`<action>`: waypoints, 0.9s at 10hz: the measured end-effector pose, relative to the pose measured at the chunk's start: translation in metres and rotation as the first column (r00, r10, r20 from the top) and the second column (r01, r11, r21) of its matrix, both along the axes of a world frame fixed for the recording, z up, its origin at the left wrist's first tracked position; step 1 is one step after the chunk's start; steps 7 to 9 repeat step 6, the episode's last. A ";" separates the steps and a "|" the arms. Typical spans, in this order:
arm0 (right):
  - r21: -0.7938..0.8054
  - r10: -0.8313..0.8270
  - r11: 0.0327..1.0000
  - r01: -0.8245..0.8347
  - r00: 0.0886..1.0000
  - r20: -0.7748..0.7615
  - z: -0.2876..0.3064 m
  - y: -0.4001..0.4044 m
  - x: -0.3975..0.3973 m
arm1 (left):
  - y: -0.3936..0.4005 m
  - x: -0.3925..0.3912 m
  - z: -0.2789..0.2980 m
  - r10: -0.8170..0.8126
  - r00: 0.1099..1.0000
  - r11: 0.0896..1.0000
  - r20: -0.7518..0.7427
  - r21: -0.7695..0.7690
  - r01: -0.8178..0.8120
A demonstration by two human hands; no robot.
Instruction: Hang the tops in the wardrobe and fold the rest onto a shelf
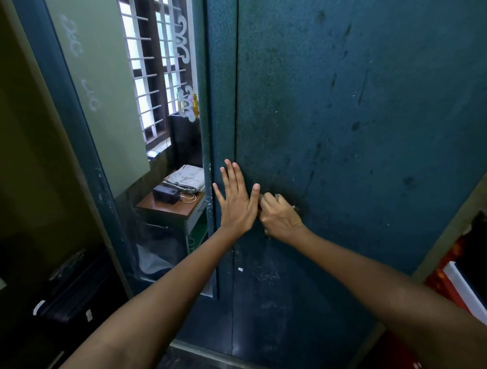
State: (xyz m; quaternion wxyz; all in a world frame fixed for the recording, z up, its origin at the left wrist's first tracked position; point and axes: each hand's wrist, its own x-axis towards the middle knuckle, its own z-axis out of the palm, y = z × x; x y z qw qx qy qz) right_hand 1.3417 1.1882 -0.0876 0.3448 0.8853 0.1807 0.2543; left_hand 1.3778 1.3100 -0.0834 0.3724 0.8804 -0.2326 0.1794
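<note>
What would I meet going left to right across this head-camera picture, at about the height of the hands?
Black suitcase → mirrored door panel → left hand flat on the wardrobe door → right hand gripping the door handle → blue wardrobe door → red patterned cloth.

Suitcase (pixel 67 296) stands left of the wardrobe (pixel 355 134); bedding, apparently, lies right (pixel 442 284).

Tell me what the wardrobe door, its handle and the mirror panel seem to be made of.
Wardrobe door: probably painted steel, a dark teal finish with a fine pebbled texture, scuffed and chipped. Handle: looks like bright metal, but the right hand grips it and covers most of it. Mirror panel: glass with frosted scroll patterns, reflecting a barred window. The left hand presses flat on the door.
</note>
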 end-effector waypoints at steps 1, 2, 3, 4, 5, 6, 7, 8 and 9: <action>-0.020 -0.065 0.998 0.064 0.994 -0.092 0.004 0.003 -0.006 | 0.009 -0.006 0.007 -0.009 1.000 0.999 -0.025 0.041 0.010; 0.056 -0.171 0.982 0.180 0.976 -0.138 0.011 0.016 -0.024 | 0.026 -0.014 0.021 -0.060 0.992 0.994 -0.112 0.087 0.070; 0.212 -0.247 0.935 0.283 0.952 -0.181 0.019 0.029 -0.042 | 0.039 -0.030 0.034 -0.119 0.976 0.992 -0.183 0.030 0.126; 0.612 -0.163 0.742 0.273 0.959 -0.231 0.035 0.058 -0.075 | 0.057 -0.067 0.051 -0.219 0.930 0.962 -0.297 -0.224 0.155; 0.874 -0.038 0.452 0.180 0.982 -0.183 0.057 0.072 -0.093 | 0.066 -0.094 0.062 -0.225 0.902 0.950 -0.369 -0.290 0.119; 0.974 0.138 -0.054 0.219 0.968 -0.210 0.094 0.082 -0.124 | 0.085 -0.114 0.072 -0.238 0.863 0.912 -0.446 -0.409 0.040; 0.974 0.138 -0.054 0.219 0.968 -0.210 0.094 0.082 -0.124 | 0.085 -0.114 0.072 -0.238 0.863 0.912 -0.446 -0.409 0.040; 0.974 0.138 -0.054 0.219 0.968 -0.210 0.094 0.082 -0.124 | 0.085 -0.114 0.072 -0.238 0.863 0.912 -0.446 -0.409 0.040; 0.974 0.138 -0.054 0.219 0.968 -0.210 0.094 0.082 -0.124 | 0.085 -0.114 0.072 -0.238 0.863 0.912 -0.446 -0.409 0.040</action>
